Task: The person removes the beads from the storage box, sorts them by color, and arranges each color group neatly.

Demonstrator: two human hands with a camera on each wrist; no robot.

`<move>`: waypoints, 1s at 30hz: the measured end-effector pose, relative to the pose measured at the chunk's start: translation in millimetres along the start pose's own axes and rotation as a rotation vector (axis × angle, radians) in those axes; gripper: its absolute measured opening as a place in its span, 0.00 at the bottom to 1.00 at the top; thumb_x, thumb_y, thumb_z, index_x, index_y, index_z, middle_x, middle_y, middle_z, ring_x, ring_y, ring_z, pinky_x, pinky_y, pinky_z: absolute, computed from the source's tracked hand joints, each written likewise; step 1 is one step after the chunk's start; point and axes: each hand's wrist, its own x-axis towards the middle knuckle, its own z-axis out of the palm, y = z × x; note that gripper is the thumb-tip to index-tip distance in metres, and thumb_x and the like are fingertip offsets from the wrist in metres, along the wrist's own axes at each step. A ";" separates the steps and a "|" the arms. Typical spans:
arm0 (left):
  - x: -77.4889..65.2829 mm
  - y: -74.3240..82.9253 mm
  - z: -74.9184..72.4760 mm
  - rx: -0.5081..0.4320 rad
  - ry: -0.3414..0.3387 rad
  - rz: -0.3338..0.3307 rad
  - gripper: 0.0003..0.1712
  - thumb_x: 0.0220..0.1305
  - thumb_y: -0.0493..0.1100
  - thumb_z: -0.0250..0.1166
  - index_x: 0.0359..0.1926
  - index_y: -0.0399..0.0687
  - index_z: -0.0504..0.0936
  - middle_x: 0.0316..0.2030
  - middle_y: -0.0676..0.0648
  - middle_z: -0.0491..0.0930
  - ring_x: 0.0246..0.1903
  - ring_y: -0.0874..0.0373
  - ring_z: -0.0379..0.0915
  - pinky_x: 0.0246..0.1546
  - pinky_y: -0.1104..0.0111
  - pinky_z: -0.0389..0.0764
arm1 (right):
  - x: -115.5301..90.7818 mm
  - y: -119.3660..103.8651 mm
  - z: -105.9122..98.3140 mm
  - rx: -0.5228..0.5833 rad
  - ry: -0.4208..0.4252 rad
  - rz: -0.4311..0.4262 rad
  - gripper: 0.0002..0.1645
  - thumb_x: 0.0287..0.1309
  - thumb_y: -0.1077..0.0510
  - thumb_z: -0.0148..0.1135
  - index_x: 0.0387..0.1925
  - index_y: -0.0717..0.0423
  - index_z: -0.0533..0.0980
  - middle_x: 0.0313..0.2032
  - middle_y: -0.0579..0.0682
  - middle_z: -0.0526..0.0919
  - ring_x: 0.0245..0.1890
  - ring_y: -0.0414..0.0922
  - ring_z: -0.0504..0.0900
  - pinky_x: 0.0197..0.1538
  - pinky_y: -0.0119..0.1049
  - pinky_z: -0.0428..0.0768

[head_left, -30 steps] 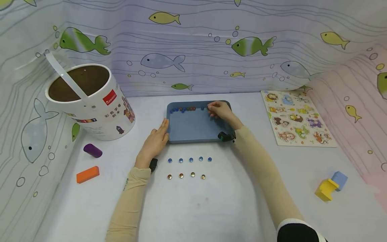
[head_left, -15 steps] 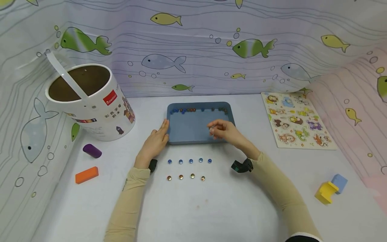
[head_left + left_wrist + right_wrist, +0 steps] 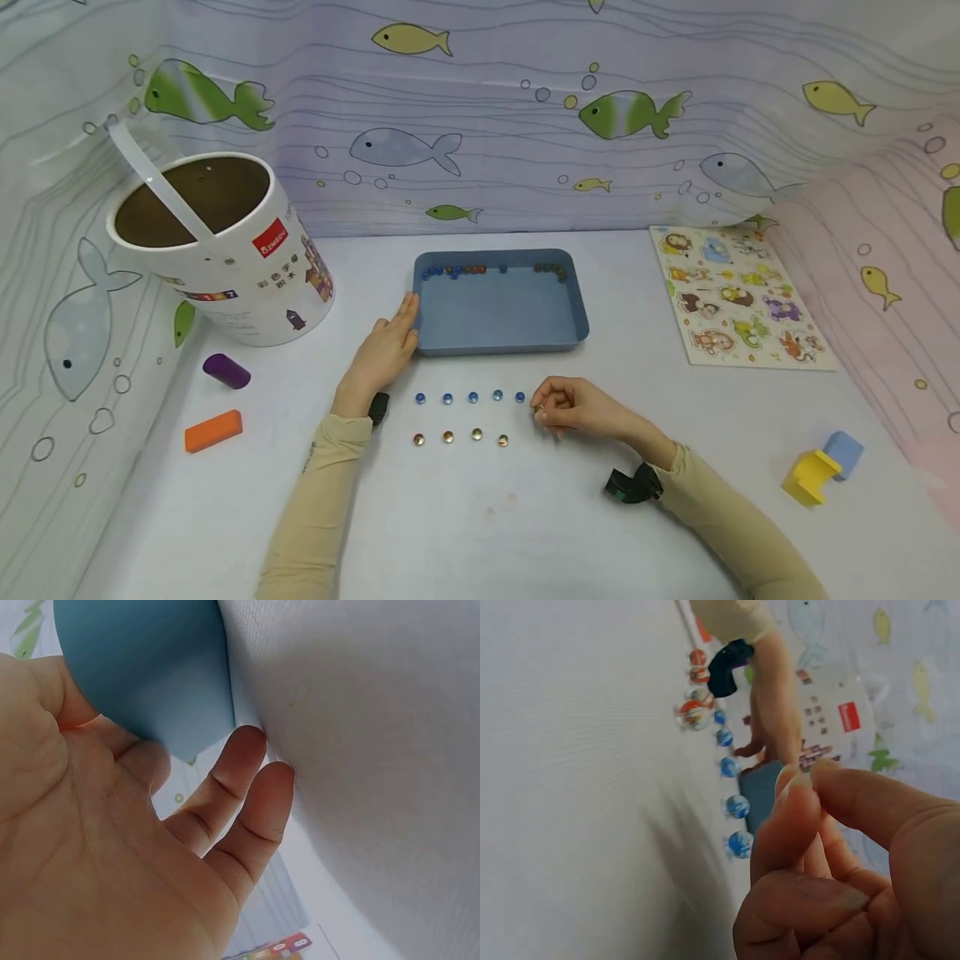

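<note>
My left hand (image 3: 382, 354) rests against the left side of a blue-grey tray (image 3: 498, 346), its fingers extended along the wall; the left wrist view shows the palm beside the tray (image 3: 150, 667). My right hand (image 3: 581, 408) is in front of the tray, thumb and index fingertips pinched on a small brownish marble (image 3: 538, 409) that they mostly hide. Just left of those fingertips is a row of blue marbles (image 3: 473, 397) on the table. Nearer me runs a row of orange-brown marbles (image 3: 447, 437). Inside the tray, blue and brown marbles (image 3: 550, 268) lie along the far wall.
A large white bucket (image 3: 300, 292) stands at the back left. Before it lie a purple cylinder (image 3: 227, 372) and an orange block (image 3: 213, 432). On the right are an animal puzzle board (image 3: 738, 300), a yellow block (image 3: 808, 479) and a blue block (image 3: 843, 454).
My right hand has come out of the tray's far right, toward me, to the right end of the blue row. One marble in the tray has shifted right. My left hand stays put.
</note>
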 end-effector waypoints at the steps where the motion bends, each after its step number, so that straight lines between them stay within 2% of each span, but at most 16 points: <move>1: 0.0 0.0 -0.3 0.000 0.001 -0.007 0.34 0.75 0.45 0.41 0.77 0.46 0.43 0.77 0.46 0.41 0.56 0.37 0.64 0.59 0.47 0.68 | -1.3 2.0 0.6 -0.001 -0.013 0.012 0.14 0.64 0.61 0.59 0.45 0.68 0.73 0.22 0.49 0.76 0.18 0.39 0.73 0.25 0.30 0.75; 5: -0.1 -0.2 -0.1 -0.005 0.005 -0.026 0.33 0.76 0.46 0.41 0.77 0.49 0.43 0.77 0.49 0.41 0.53 0.40 0.66 0.55 0.49 0.71 | -2.6 7.9 3.2 -0.022 -0.031 0.048 0.11 0.64 0.60 0.60 0.43 0.64 0.74 0.17 0.46 0.73 0.13 0.37 0.70 0.19 0.28 0.70; 7: 0.1 -0.2 -0.1 -0.008 0.009 -0.025 0.33 0.75 0.45 0.42 0.77 0.49 0.44 0.77 0.49 0.41 0.53 0.40 0.66 0.55 0.49 0.71 | -1.8 9.8 5.2 -0.067 -0.020 0.054 0.11 0.63 0.58 0.62 0.43 0.61 0.74 0.15 0.45 0.72 0.11 0.37 0.70 0.18 0.28 0.70; 13: 1.2 0.6 0.1 -0.005 0.012 -0.019 0.34 0.75 0.45 0.42 0.77 0.49 0.44 0.77 0.49 0.41 0.55 0.39 0.65 0.56 0.48 0.71 | 1.1 9.8 14.4 -0.167 0.016 0.044 0.10 0.60 0.54 0.65 0.41 0.51 0.77 0.12 0.43 0.71 0.09 0.38 0.70 0.16 0.30 0.71; 22: -0.6 0.3 -1.3 -0.004 0.008 -0.020 0.34 0.76 0.46 0.42 0.77 0.49 0.43 0.77 0.49 0.41 0.55 0.39 0.65 0.56 0.48 0.71 | 4.7 7.5 24.6 -0.260 0.034 0.039 0.07 0.59 0.52 0.66 0.40 0.44 0.80 0.11 0.44 0.71 0.07 0.38 0.68 0.16 0.34 0.72; 25: -1.2 -0.2 -1.6 -0.005 0.013 -0.025 0.34 0.75 0.45 0.42 0.77 0.49 0.43 0.77 0.49 0.41 0.55 0.39 0.65 0.56 0.48 0.71 | 5.5 6.7 24.7 -0.266 0.029 0.037 0.08 0.59 0.51 0.67 0.41 0.42 0.81 0.11 0.44 0.71 0.07 0.38 0.68 0.16 0.34 0.72; 30: -1.0 0.2 0.9 -0.017 0.007 -0.023 0.34 0.75 0.46 0.42 0.77 0.49 0.44 0.77 0.49 0.41 0.55 0.39 0.65 0.57 0.48 0.71 | 3.0 7.4 17.8 -0.194 0.001 0.047 0.11 0.62 0.52 0.64 0.46 0.44 0.81 0.12 0.45 0.71 0.09 0.38 0.67 0.16 0.33 0.72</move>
